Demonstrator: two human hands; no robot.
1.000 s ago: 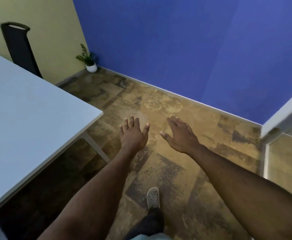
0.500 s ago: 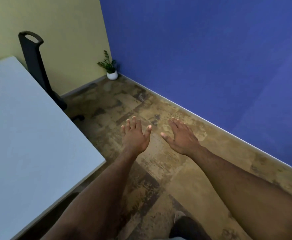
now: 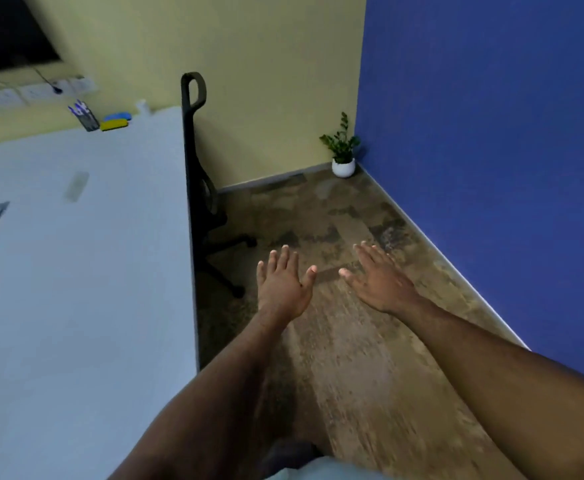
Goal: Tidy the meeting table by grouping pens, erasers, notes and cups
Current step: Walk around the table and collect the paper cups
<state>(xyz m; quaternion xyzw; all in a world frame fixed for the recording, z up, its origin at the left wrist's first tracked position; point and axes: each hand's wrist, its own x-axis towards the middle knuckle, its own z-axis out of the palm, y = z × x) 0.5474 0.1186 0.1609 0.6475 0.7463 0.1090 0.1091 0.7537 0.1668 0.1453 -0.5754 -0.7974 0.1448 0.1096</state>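
Left hand (image 3: pixel 283 287), right hand (image 3: pixel 380 284) over bare floor (image 3: pixel 352 358), fingers straight, holding nothing. Counter (image 3: pixel 76 289) edge just left. Pen cup (image 3: pixel 88 117) upright, erasers (image 3: pixel 115 122) beside it at far counter end.

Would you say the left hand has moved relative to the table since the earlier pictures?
Cannot tell: the left hand is beside the table edge as before, but the head camera turned.

A dark mesh pen holder (image 3: pixel 89 121) stands upright at the far end of the long white meeting table (image 3: pixel 76 271), with blue-capped pens (image 3: pixel 78 108) sticking up out of it. Just beside it on its right lie two blurred oblong erasers, a yellow one (image 3: pixel 114 125) in front and a blue one (image 3: pixel 119 116) close behind it. A small white cup-like object (image 3: pixel 142 107) stands near the table's far right corner, too blurred to make out further.
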